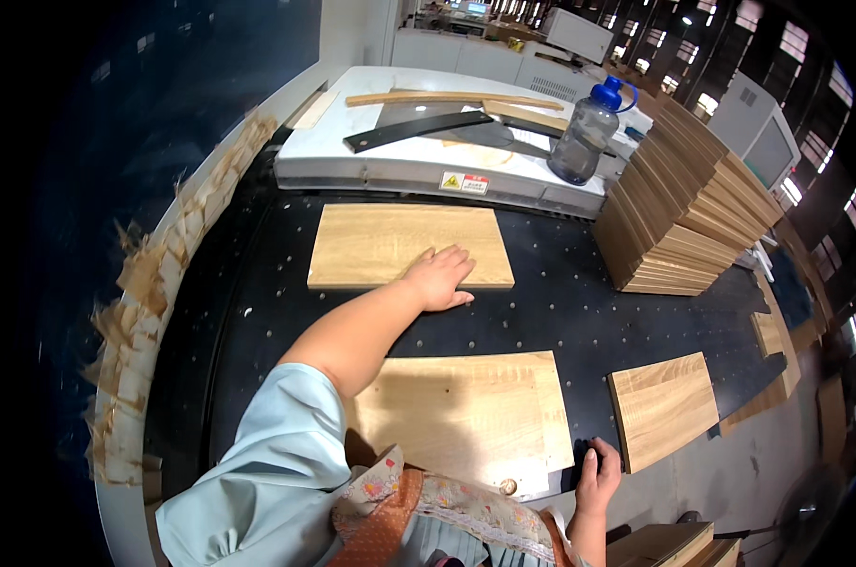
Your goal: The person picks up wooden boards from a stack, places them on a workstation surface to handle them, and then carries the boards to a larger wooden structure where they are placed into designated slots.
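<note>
My left hand (439, 278) lies flat, fingers a little spread, on the near right part of a light wood-grain board (380, 236). That board rests on the black worktable (295, 326) before the white machine beam. Below my left forearm, a larger wood-grain board (466, 406) lies close to my body, partly covered by my arm and apron. My right hand (598, 477) is at the table's near edge, between this board and a smaller one (669, 406) on the right. Its fingers are curled, with nothing visible in them.
A tall stack of boards (683, 208) stands at the far right. On the white machine beam (314, 156) are a clear bottle with a blue lid (584, 132), a dark strip (418, 130) and wood strips (447, 97). A frayed brown fringe (144, 283) runs along the left panel.
</note>
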Tool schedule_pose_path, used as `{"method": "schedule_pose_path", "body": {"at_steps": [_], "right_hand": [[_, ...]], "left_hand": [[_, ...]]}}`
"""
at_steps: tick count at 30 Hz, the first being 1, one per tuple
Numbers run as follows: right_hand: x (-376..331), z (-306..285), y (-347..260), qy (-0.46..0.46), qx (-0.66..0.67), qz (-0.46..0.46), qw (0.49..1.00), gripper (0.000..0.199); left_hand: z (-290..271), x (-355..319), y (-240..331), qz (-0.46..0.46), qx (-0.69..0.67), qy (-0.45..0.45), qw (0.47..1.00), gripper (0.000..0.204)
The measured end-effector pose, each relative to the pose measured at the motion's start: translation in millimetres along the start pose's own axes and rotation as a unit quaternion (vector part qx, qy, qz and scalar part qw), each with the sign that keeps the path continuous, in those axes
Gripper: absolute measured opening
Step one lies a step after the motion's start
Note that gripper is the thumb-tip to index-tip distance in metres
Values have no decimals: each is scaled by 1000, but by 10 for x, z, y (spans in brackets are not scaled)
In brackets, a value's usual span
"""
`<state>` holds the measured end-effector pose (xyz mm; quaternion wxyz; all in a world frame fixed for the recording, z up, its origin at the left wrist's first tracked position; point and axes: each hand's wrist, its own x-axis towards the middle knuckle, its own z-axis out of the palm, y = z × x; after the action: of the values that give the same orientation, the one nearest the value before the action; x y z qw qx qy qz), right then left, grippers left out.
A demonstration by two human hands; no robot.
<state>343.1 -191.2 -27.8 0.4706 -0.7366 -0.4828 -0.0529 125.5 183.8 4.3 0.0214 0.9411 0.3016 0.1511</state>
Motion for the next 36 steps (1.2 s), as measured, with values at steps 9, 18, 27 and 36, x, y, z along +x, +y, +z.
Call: {"method": "schedule_pose_path", "body": {"at_steps": [9,18,27,36], "right_hand": [[-32,20,-69,-5,-58,-3,998,12],[-31,2,18,-43,-76,-11,996,14],[-52,-6,7,-38,-84,-11,996,13],[-4,25,-80,-21,-94,-14,995,11]], "left_hand": [[133,0,-264,-35,23,-19,999,56],[-251,-445,-1206,-185,23,-53,981,49],[-428,-899,-1677,-196,-26,-32,980,47],[-735,-667,-1366,-269,66,-129,952,60]]}}
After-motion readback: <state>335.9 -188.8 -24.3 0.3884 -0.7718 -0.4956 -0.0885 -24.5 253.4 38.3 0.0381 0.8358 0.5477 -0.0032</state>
